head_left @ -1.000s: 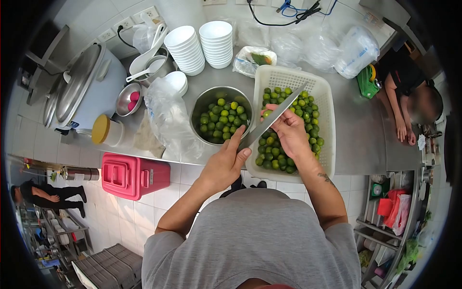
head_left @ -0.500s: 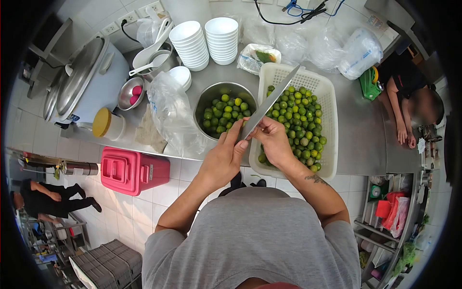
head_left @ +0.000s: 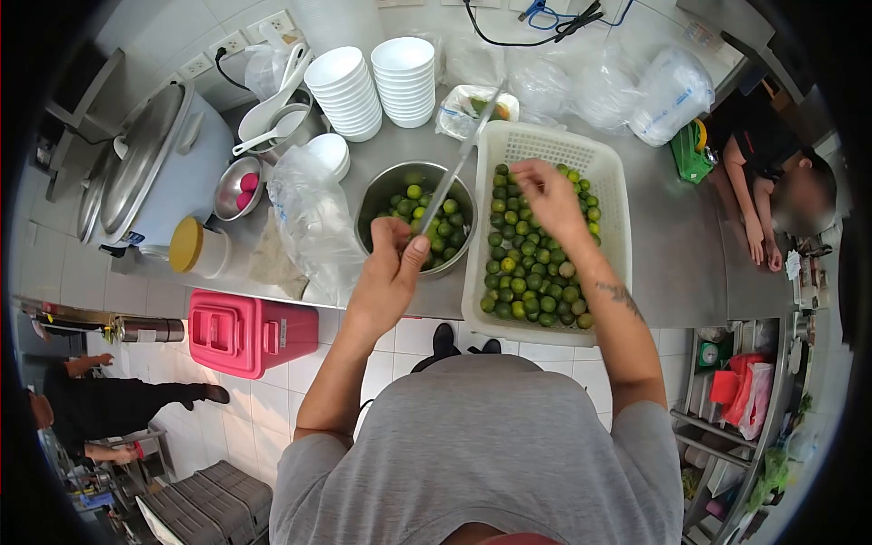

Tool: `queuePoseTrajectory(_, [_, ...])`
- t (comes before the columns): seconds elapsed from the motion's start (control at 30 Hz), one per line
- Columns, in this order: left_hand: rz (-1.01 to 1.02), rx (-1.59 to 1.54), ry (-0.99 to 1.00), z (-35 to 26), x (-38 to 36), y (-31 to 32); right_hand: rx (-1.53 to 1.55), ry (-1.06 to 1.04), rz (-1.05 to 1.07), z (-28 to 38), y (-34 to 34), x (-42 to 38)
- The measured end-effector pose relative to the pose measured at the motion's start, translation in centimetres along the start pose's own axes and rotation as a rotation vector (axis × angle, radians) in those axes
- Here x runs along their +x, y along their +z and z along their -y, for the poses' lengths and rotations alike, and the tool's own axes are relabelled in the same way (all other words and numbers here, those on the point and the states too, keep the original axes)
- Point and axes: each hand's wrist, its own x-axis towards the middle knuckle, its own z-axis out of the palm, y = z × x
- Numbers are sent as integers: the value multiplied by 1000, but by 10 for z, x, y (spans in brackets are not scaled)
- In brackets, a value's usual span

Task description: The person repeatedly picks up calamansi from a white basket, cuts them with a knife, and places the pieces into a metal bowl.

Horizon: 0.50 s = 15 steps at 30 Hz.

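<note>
A long knife (head_left: 451, 173) slants up and away over the steel pot, its handle gripped in my left hand (head_left: 386, 272). Below the blade, the steel pot (head_left: 365, 195) holds green limes (head_left: 442, 238). My right hand (head_left: 549, 193) is above the white perforated basket (head_left: 610, 272), its fingers loosely bent and apart, close over the limes (head_left: 536, 286) there. Nothing shows in those fingers, though their tips are partly blurred.
Stacked white bowls (head_left: 404, 82) and plastic bags (head_left: 313, 218) stand around the pot. A large lidded cooker (head_left: 173, 154) is at left, a pink bin (head_left: 250, 331) below the counter. One person (head_left: 754, 200) leans at right; another person (head_left: 118, 400) walks at lower left.
My right hand has left the knife and moved up over the basket's limes. The left hand now holds the knife alone, lower and further left. The person at lower left has stepped.
</note>
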Motion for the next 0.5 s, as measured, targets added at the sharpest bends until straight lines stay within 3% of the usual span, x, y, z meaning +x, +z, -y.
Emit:
queuePoseTrajectory(0.03, [-10,11,-30,3,1,-3,-162,119,40,-16,-11,5])
queuePoseTrajectory(0.17, [-34,-16,-49,8,3,-3,-417,27,387,-56,-13,1])
queuePoseTrajectory(0.27, [6,-31,-49,4,1,-1,-428,9,292,-47,-8,-4])
queuePoseTrajectory(0.37, [88,-22,-37,-4,-3,4,384,318,221,-18,-4,-11])
queuePoseTrajectory(0.5, [145,40,91,1,-11,19,778,378,205,30,-7,-33])
